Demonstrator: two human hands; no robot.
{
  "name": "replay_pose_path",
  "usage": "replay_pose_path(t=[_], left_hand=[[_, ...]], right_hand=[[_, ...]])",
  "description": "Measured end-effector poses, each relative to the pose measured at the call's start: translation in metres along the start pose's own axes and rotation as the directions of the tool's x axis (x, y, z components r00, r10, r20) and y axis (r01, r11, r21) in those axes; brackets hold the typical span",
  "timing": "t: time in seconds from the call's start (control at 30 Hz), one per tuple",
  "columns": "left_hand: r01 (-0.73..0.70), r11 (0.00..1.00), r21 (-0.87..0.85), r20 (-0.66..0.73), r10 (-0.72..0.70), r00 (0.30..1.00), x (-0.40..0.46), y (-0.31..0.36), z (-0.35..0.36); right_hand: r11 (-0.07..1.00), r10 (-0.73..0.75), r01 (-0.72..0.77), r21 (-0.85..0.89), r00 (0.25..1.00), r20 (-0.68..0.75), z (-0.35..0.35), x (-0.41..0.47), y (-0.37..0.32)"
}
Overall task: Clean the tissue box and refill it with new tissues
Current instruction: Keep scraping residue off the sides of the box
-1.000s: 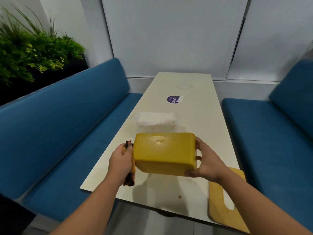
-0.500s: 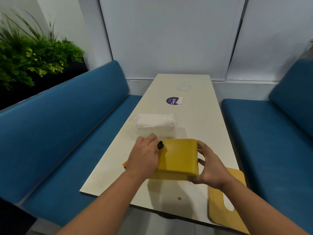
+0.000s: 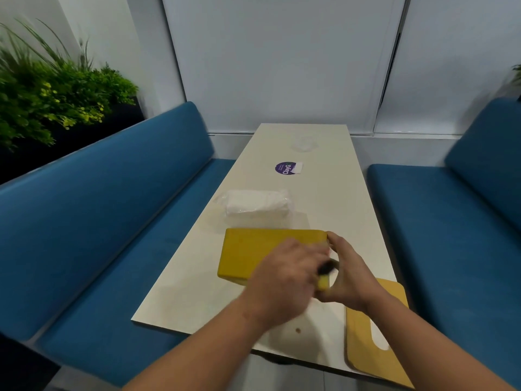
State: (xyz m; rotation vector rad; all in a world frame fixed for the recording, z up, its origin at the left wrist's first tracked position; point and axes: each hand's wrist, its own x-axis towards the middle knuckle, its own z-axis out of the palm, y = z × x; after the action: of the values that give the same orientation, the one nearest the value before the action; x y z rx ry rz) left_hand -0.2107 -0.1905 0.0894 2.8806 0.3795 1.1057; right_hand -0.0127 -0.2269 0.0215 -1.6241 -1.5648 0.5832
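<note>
Wiping is under way: the yellow rectangular tissue box (image 3: 253, 251) is steadied on the pale worktop (image 3: 332, 210) by the right hand (image 3: 348, 273) curled round its end, a dark cloth (image 3: 327, 268) is seemingly pinched in the left hand (image 3: 284, 280), and the wrapped white tissue pack (image 3: 258, 203) just beyond is judged next.

Blue benches (image 3: 107, 221) flank pale table (image 3: 324, 210) — white walls (image 3: 282, 60).
</note>
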Motion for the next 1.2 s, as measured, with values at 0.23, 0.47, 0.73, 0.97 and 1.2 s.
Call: replay_pose_path(t=[0.23, 0.47, 0.73, 0.97, 1.2], left_hand=[[0.989, 0.142, -0.046, -0.055, -0.989, 0.140, -0.026, -0.103, -0.067], [0.982, 0.114, 0.149, 0.409, -0.911, 0.044, -0.031, -0.115, -0.065], [0.984, 0.177, 0.015, 0.202, -0.964, 0.171, -0.051, -0.100, -0.053], [0.960, 0.278, -0.012, 0.079, -0.957, 0.278, -0.072, -0.082, -0.028], [0.964, 0.255, -0.080, 0.132, -0.955, 0.264, -0.096, -0.066, -0.011]], right_hand=[[0.963, -0.151, 0.155, -0.221, 0.988, 0.035, -0.010, -0.011, -0.010], [0.801, -0.454, 0.437, -0.410, 0.889, 0.061, 0.000, -0.014, -0.008], [0.957, -0.167, 0.186, -0.224, 0.981, 0.104, 0.006, -0.038, 0.000], [0.796, 0.361, -0.214, 0.566, 0.919, -0.160, 0.048, -0.052, -0.016], [0.755, 0.517, -0.302, 0.582, 0.820, -0.246, 0.068, -0.060, -0.023]])
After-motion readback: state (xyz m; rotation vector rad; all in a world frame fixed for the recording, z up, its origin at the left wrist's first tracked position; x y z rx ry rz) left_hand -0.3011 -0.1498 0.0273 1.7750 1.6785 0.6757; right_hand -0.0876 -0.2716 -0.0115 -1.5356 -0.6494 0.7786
